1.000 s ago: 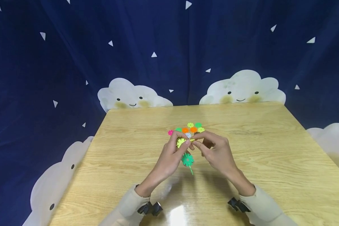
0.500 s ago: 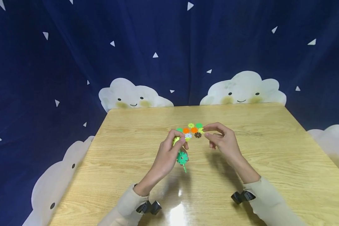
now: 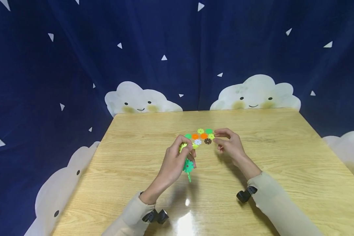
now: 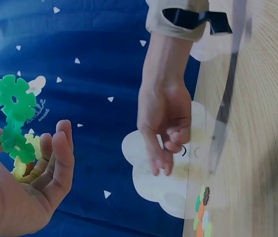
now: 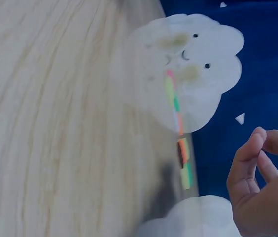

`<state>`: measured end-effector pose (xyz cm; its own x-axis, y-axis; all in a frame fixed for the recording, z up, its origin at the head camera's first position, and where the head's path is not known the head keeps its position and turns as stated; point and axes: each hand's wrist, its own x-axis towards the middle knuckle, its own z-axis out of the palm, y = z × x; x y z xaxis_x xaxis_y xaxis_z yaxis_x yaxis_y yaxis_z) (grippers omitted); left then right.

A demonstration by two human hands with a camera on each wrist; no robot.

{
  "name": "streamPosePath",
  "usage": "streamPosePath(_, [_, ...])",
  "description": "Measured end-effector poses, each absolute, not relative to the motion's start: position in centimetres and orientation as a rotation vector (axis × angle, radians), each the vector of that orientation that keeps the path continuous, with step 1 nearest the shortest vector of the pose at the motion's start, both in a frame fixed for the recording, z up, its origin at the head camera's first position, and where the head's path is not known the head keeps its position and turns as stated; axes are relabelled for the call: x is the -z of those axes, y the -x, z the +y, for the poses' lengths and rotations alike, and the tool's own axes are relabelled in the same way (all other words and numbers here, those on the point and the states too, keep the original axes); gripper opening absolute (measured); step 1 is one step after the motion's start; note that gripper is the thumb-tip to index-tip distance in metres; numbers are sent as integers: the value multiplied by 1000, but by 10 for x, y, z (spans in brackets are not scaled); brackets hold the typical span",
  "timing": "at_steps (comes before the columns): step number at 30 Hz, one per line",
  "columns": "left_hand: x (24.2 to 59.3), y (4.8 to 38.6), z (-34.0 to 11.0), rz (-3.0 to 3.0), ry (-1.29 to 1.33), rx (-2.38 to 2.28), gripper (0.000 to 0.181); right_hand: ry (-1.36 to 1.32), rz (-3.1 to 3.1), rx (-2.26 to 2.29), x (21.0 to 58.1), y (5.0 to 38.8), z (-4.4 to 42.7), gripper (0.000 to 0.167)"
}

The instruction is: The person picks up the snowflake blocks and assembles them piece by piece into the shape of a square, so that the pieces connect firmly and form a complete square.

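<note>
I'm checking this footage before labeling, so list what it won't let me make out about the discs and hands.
Head view: part of the held yellow disc, covered by the left hand.
Left wrist view: the rest of the left hand, cut off by the left edge.
Right wrist view: the slots of the loose discs, blurred and seen nearly edge-on.
</note>
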<state>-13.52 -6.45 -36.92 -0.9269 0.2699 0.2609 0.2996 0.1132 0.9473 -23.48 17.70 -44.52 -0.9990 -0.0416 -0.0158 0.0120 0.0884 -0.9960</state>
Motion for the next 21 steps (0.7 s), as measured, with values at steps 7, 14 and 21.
streamPosePath(7, [368, 136, -66, -2337, 589, 2001, 19, -66, 2267, 2024, 463, 249, 172, 48])
streamPosePath(14, [369, 136, -65, -2314, 560, 2021, 14, -62, 2287, 1971, 473, 257, 163, 48])
streamPosePath(21, [370, 136, -65, -2311, 563, 2006, 12, -50, 2342, 1905, 479, 265, 157, 48])
